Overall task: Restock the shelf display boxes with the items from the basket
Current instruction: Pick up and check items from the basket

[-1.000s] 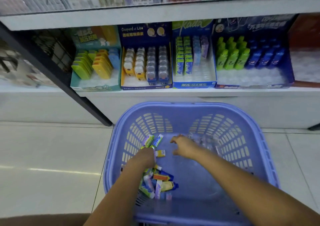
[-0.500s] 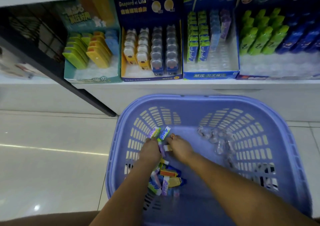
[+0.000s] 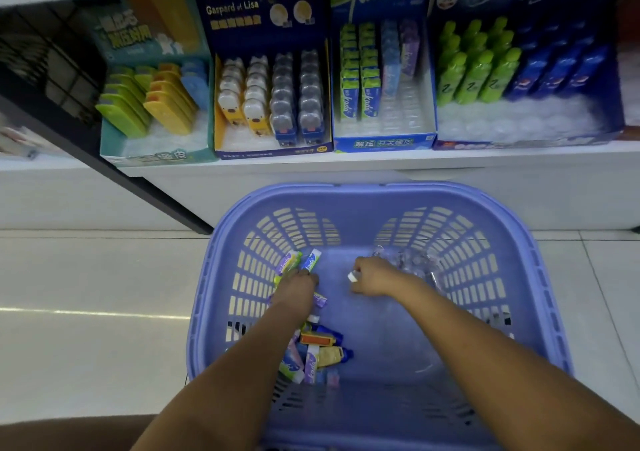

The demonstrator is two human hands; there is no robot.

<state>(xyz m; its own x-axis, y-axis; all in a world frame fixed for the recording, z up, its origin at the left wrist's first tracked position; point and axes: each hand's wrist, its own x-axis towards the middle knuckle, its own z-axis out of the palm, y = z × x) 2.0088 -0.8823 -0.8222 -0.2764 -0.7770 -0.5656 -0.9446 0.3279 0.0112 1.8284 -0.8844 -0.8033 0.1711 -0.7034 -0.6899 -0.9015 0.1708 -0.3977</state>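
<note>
While kada packs [image 3: 304, 262] are clamped in the left grip [image 3: 298, 284] and a white bit [image 3: 352, 276] pinched in the right grip [image 3: 372, 279], ends should be squared first.

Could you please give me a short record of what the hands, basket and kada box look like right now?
left hand: grips a fan of kada packs
right hand: pinches a small white piece
basket: lilac; loose packs piled inside, clear plastic pieces by the right hand
kada display box: green columns stocked, blue and purple columns mostly empty
</note>
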